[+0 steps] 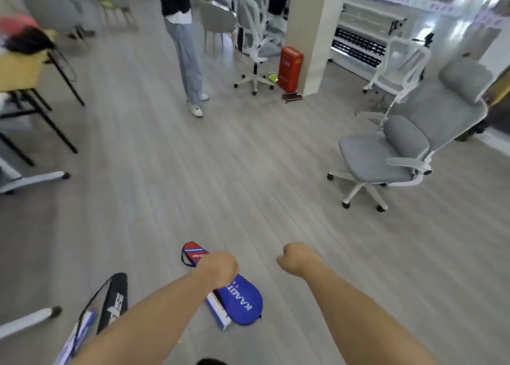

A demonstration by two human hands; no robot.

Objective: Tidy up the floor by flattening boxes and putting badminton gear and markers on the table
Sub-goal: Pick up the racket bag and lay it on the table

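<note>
Task looks unfinished. The floor (248,157) holds badminton gear; no boxes or markers in view. Yellow desk (19,72) at far left carries blurred red and dark items. Blue-and-red racket cover (242,306) lies flat on the floor at bottom centre, black racket cover (114,301) to its left. Left hand (220,268): fingers curled, overlapping the blue cover, cannot tell if gripping. Right hand (296,258): fingers fisted, holding nothing.

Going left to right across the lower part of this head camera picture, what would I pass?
black racket cover → blue racket cover → right hand → grey office chair
</note>
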